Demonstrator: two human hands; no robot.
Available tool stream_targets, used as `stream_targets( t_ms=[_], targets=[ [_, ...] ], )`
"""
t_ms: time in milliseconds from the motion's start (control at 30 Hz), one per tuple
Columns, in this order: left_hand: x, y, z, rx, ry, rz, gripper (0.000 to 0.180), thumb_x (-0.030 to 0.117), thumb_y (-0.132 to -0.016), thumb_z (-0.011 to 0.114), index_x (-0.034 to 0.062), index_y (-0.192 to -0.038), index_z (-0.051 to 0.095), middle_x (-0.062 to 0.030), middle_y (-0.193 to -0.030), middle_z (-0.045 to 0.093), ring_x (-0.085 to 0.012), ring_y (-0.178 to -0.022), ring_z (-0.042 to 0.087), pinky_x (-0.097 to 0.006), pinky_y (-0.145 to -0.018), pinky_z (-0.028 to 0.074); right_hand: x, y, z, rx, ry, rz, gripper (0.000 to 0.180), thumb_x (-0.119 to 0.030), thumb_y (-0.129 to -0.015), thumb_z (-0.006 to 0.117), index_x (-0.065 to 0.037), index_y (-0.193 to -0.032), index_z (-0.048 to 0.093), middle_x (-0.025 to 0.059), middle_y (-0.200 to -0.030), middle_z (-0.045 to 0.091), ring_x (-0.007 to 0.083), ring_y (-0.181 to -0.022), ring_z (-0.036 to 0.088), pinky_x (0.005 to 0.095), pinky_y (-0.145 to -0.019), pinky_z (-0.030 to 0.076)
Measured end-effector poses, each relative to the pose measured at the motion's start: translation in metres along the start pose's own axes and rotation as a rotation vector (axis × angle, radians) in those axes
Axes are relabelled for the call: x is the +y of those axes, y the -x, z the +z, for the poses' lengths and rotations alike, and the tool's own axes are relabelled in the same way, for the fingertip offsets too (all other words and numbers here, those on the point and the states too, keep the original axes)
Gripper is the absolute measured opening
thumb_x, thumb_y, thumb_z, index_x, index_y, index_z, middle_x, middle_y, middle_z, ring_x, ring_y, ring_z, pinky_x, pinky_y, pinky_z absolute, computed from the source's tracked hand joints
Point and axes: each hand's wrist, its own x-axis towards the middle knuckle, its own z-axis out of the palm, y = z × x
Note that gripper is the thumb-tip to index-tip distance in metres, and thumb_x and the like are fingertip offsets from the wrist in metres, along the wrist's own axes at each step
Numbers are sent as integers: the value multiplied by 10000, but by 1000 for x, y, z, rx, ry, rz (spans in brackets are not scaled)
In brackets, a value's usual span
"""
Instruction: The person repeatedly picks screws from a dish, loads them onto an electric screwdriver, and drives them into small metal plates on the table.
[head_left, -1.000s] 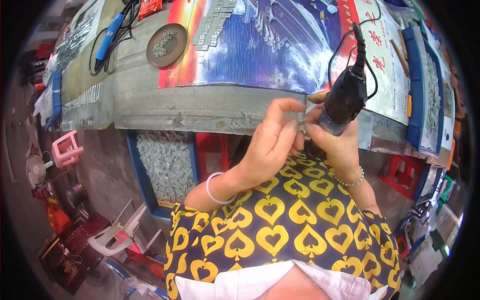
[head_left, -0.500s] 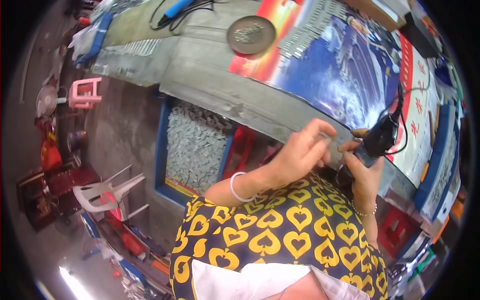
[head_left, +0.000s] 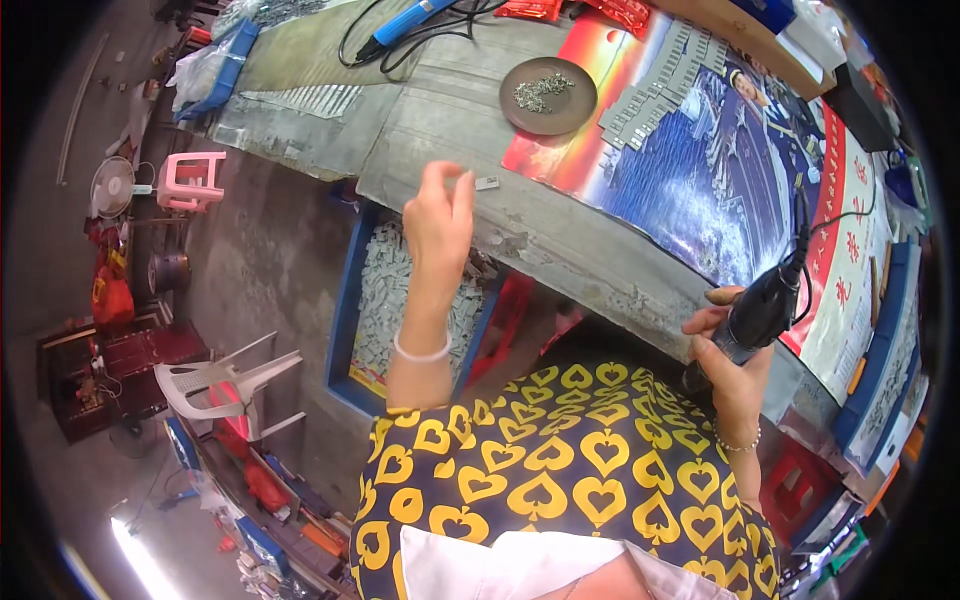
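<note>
My right hand (head_left: 738,372) is wrapped round a black corded power tool (head_left: 762,312), likely an electric screwdriver, at the table's front edge. Over the edge further left, my left hand (head_left: 440,222) is raised with its fingers apart and nothing visible in them. Just beside those fingertips is a small flat grey metal piece (head_left: 487,183), on the grey tabletop (head_left: 440,120). A round brown dish (head_left: 570,108) holds many tiny screws. Rows of similar flat metal pieces (head_left: 660,85) lie on a colourful poster (head_left: 670,190).
Below the table edge, a blue crate (head_left: 343,330) holds many grey metal pieces. A blue-handled corded tool (head_left: 408,22) lies at the back. Cardboard (head_left: 745,30) stands at the far right, a blue tray (head_left: 880,350) at the right. A white chair (head_left: 235,385) and pink stool (head_left: 190,180) are left.
My left hand has moved left, from near the power tool to beside a small metal piece on the table. My right hand still holds the tool. The view has shifted slightly.
</note>
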Motion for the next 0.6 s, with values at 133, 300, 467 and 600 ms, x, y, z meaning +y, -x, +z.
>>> stream_targets(
  t_ms=[133,300,467,600],
  targets=[
    [23,74,-1,-212,87,169,147,147,-876,639,11,-850,590,-151,-652,578,-255,-548,588,-367,-527,464,-2,0,-10,42,-17,-21,464,-26,-738,687,3,-1159,495,99,-877,648,105,-791,605,230,-678,465],
    [11,172,86,-736,61,176,358,330,-877,610,33,-1077,599,-201,-943,651,-396,-902,612,-478,-840,460,-3,-4,-15,19,-48,-27,458,-26,-740,688,9,-1153,493,98,-869,634,118,-800,612,235,-680,467],
    [12,164,191,-753,268,257,502,416,-885,570,42,-1220,566,-233,-1144,607,-403,-1129,534,-498,-973,381,-5,2,-12,12,-78,-57,466,-25,-738,699,13,-1153,491,92,-876,616,135,-810,618,240,-692,468],
    [-4,175,174,-741,280,397,518,422,-870,578,50,-1231,576,-217,-1142,623,-337,-1116,566,-442,-969,409,-4,8,-22,21,-58,-71,467,-26,-735,693,13,-1155,493,96,-866,616,131,-800,611,237,-687,467]
  ],
)
